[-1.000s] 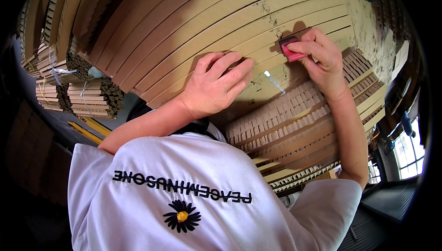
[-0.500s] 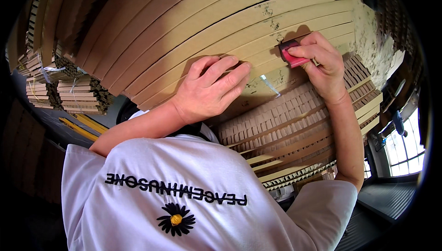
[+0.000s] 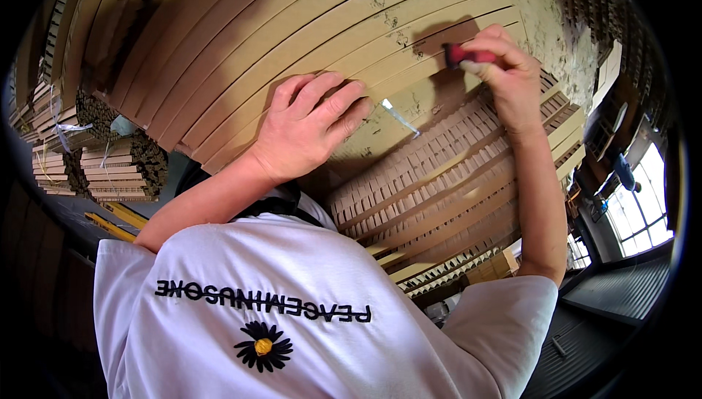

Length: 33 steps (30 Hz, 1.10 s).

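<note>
My left hand (image 3: 306,130) lies flat, fingers spread, on the top of a large stack of brown cardboard strips (image 3: 241,40). My right hand (image 3: 504,77) is closed around a small red-handled tool (image 3: 468,55), its tip against the cardboard at the stack's far right part. A short loose end of pale plastic strap (image 3: 401,118) lies on the cardboard between my two hands. The tool's blade is hidden by my fingers.
Below the stack's top, the ends of layered corrugated pieces (image 3: 439,187) show. Strapped bundles of cardboard (image 3: 110,168) stand at the left. A window (image 3: 643,209) and a dark bench edge (image 3: 614,304) are at the lower right. My white shirt (image 3: 292,311) fills the foreground.
My right hand with the red tool has moved slightly up and away along the cardboard. My left hand has stayed pressed in place.
</note>
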Tool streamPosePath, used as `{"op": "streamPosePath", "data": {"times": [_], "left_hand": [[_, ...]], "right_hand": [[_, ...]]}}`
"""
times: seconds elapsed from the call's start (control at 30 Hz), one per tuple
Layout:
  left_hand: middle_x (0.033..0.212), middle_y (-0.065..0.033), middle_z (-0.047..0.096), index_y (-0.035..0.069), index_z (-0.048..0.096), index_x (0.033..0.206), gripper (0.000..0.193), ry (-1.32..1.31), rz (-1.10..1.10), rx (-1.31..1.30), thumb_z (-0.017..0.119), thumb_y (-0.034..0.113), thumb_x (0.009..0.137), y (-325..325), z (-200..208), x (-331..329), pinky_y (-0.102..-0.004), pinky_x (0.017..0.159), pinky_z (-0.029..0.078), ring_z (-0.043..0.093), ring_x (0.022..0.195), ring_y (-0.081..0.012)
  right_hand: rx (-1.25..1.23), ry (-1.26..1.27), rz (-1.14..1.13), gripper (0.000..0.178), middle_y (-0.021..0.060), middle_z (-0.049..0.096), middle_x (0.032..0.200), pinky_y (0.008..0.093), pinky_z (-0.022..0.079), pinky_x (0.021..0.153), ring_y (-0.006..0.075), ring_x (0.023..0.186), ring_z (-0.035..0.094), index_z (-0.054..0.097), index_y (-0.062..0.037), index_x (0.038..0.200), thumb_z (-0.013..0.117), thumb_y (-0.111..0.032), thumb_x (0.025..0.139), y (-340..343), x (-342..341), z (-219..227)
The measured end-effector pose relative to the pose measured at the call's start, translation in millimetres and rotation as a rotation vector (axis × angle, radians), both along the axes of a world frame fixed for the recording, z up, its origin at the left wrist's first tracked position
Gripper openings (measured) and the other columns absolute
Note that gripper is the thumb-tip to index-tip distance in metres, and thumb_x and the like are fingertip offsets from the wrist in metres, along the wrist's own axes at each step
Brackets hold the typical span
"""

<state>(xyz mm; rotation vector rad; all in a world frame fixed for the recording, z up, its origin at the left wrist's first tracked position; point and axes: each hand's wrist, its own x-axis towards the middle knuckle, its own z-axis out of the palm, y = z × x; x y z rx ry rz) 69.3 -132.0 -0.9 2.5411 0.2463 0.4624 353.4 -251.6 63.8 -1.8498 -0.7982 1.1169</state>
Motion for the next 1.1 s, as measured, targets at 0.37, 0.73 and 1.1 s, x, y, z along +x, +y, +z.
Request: {"op": "streamPosePath", "data": {"times": [0.37,0.73,1.1], "left_hand": [[0.123,0.0015,0.064,0.019,0.076,0.107,0.036,-0.004,-0.013,0.002,0.071,0.016,0.071,0,1,-1,-0.0396,0.097,0.042,0.059,0.112,-0.0216],[0.122,0.0027,0.064,0.019,0.075,0.106,0.034,0.026,-0.016,0.004,0.070,0.016,0.073,0,1,-1,-0.0386,0.097,0.042,0.059,0.111,-0.0204],[0.122,0.0019,0.065,0.019,0.075,0.107,0.034,0.041,-0.028,-0.006,0.070,0.017,0.074,2,3,-1,-0.0388,0.096,0.043,0.060,0.111,-0.0210]], "right_hand": [[-0.007,-0.304,0.291,0.027,-0.0012,0.057,0.083,0.0293,0.045,0.074,0.0164,0.082,0.055,0.081,-0.0133,0.095,0.081,-0.001,0.071,-11,-16,-8],[0.003,-0.417,0.348,0.026,-0.0011,0.059,0.083,0.0328,0.042,0.081,0.0184,0.083,0.057,0.080,-0.0151,0.093,0.081,-0.005,0.070,-10,-16,-10],[0.100,-0.527,0.417,0.025,-0.0015,0.060,0.082,0.0335,0.044,0.074,0.0201,0.080,0.058,0.079,-0.0161,0.092,0.085,-0.011,0.068,-6,-12,-14]]}}
